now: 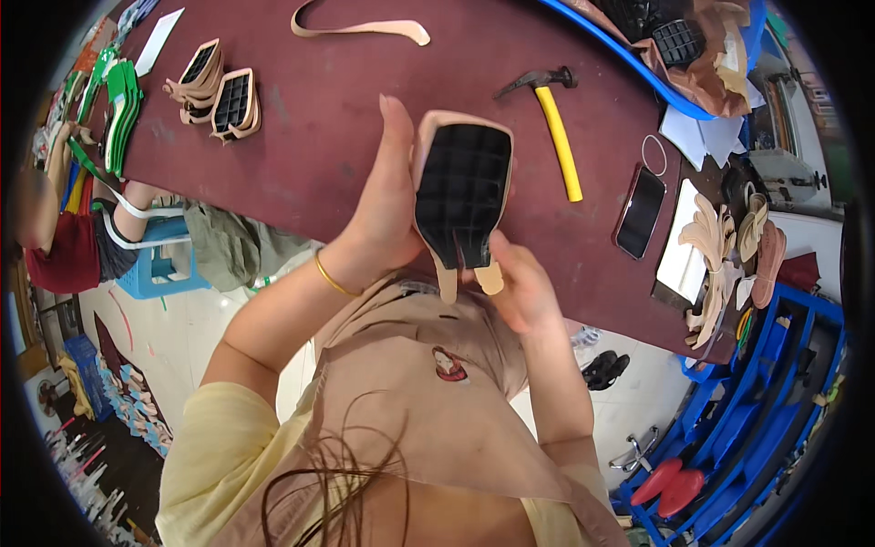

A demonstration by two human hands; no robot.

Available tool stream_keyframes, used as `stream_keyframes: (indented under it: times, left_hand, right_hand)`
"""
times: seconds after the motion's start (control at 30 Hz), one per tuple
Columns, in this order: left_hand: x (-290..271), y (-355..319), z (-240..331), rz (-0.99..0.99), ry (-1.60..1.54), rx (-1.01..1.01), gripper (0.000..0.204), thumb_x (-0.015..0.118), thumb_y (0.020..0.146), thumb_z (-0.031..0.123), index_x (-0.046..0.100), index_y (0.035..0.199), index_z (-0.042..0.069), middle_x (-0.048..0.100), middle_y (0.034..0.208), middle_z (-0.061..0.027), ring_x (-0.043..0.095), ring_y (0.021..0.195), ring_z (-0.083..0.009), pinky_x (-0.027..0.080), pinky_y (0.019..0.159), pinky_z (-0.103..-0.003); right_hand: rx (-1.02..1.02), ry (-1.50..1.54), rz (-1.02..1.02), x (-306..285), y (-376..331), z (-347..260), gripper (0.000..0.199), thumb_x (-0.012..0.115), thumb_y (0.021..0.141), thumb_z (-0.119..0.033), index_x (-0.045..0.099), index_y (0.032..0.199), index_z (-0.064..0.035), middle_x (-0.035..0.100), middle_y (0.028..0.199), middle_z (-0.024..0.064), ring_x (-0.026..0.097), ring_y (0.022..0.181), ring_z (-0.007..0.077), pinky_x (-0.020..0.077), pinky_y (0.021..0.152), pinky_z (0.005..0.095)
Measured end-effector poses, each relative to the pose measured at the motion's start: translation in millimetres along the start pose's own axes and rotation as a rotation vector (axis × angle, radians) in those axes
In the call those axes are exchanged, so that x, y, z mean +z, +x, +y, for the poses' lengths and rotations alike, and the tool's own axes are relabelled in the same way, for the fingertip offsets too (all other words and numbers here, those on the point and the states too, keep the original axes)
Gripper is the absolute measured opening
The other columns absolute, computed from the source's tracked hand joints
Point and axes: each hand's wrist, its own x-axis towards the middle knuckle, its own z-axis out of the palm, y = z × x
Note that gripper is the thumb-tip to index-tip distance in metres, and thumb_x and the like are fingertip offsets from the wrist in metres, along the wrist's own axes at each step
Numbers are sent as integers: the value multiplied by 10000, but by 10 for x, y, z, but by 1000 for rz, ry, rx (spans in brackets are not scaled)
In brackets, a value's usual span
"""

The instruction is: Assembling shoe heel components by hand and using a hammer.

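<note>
Between my two hands is a beige leather piece with a black gridded panel [463, 178]; its two short tabs point toward me. My left hand [375, 214] supports it along the left edge, thumb stretched upward and the other fingers hidden beneath. At the lower right corner, beside a tab, my right hand [526, 284] grips it with bent fingers. Two small stacks of similar pieces, a rear stack [198, 71] and a front stack [235, 105], lie at the far left of the table. A yellow-handled hammer [558, 141] rests to the right of the held piece.
On the dark red table [319, 118] lie a curved beige strip [360, 33] and a phone [641, 211]. Beige straps [711, 255] heap at the right edge, near a blue-rimmed container [652, 77]. A blue rack [756, 410] stands lower right. Another person [68, 237] sits at the left.
</note>
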Motion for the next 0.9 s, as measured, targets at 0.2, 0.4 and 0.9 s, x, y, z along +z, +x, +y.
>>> stream_keyframes:
  times: [0.2, 0.4, 0.9]
  left_hand:
    - [87, 17, -56, 73, 343, 51, 1035, 122, 780, 820, 537, 1191, -34, 629, 1067, -166, 638, 936, -252, 540, 807, -343]
    - [33, 71, 0, 67, 149, 69, 1020, 127, 795, 807, 540, 1174, -45, 622, 1082, -195, 637, 960, -286, 553, 786, -385]
    - [-539, 421, -570, 14, -509, 123, 701, 210, 914, 654, 533, 662, 85, 449, 555, -5, 431, 527, -153, 358, 484, -276]
  right_hand:
    - [-82, -401, 176, 136, 52, -10, 317, 396, 1004, -247, 557, 873, -7, 560, 797, 22, 505, 748, 103, 426, 745, 282]
    - [-79, -228, -128, -46, -50, 82, 309, 425, 996, -296, 545, 908, -25, 555, 843, 38, 490, 775, 128, 418, 774, 273]
    - [-1002, -1762, 403, 313, 270, 361, 326, 586, 765, -63, 450, 1042, 42, 563, 710, 165, 596, 627, 335, 470, 551, 434]
